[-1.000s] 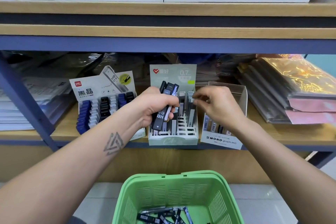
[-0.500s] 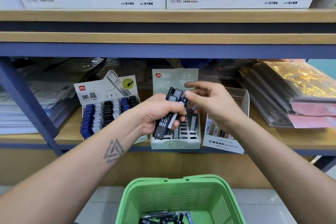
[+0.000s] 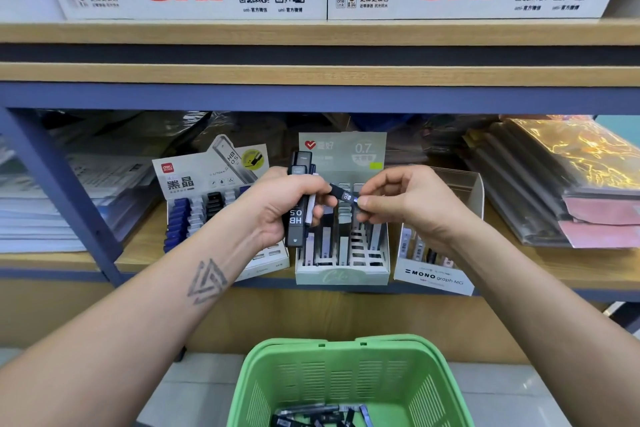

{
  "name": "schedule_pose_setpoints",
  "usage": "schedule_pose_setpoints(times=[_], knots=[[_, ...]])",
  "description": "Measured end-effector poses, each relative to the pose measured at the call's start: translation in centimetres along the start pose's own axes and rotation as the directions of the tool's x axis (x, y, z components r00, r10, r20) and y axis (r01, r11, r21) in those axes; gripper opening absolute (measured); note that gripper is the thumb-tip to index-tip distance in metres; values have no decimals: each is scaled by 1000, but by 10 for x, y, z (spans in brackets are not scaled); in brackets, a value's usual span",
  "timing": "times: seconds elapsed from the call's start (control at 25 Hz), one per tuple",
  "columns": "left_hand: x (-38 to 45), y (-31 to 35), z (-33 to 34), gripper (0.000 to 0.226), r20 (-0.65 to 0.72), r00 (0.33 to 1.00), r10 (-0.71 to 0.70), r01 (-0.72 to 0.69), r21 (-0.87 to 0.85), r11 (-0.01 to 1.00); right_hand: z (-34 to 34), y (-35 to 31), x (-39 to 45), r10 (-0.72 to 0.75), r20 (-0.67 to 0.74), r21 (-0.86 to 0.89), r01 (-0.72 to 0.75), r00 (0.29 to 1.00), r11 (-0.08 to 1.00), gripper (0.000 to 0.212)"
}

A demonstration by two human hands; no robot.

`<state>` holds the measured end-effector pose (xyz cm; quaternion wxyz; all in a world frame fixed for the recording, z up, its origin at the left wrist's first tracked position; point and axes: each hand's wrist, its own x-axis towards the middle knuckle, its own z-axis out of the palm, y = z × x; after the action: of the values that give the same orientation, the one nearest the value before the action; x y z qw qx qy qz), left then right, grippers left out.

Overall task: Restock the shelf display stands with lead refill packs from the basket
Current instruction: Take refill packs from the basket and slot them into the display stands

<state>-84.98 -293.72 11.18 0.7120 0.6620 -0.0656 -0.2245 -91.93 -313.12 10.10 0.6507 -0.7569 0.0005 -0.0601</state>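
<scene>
Left hand (image 3: 277,208) grasps a bunch of packs (image 3: 298,215); right hand (image 3: 401,204) pinches 1 pack (image 3: 343,194).

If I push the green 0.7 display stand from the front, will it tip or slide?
The green 0.7 display stand looks like thin cardboard, probably light, so it would likely slide. Its tall back card could let it tip backward.

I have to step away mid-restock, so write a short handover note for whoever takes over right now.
Left hand grips a bundle of black HB 0.5 lead refill packs.
Right hand pinches one HB 0.5 pack, just above the green 0.7 display stand.
Done: the stand's slots are partly filled.
Left: place the held packs; more lie in the green basket.
</scene>
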Motion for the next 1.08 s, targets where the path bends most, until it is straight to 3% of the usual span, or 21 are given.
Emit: schedule_pose_setpoints(times=[0.16, 0.24, 0.44, 0.6, 0.88, 1.08], knots=[[-3, 4, 1, 6, 61, 997, 43, -44, 9, 999, 12, -3, 0, -43, 143, -141, 63, 989, 988, 49], [-6, 5, 0, 4, 80, 996, 30, -31, 18, 999, 19, -5, 2, -77, 181, -162, 107, 981, 981, 55], [-8, 1, -10, 10, 39, 996, -80, 80, 10, 997, 17, -14, 8, -143, -4, -242, 138, 990, 961, 34], [-10, 0, -1, 5, 93, 994, -54, 51, 32, 998, -9, -17, -2, -138, -104, -237, 110, 985, 965, 24], [-12, -12, 50, 9, 211, 976, -57, 46, 57, 997, -70, 4, -35, -159, -307, -498, -16, 938, 867, 21], [-6, -24, 77, 10, 223, 971, -90, 68, 106, 992, -88, 13, -44, -197, -291, -663, -49, 936, 747, 12]])
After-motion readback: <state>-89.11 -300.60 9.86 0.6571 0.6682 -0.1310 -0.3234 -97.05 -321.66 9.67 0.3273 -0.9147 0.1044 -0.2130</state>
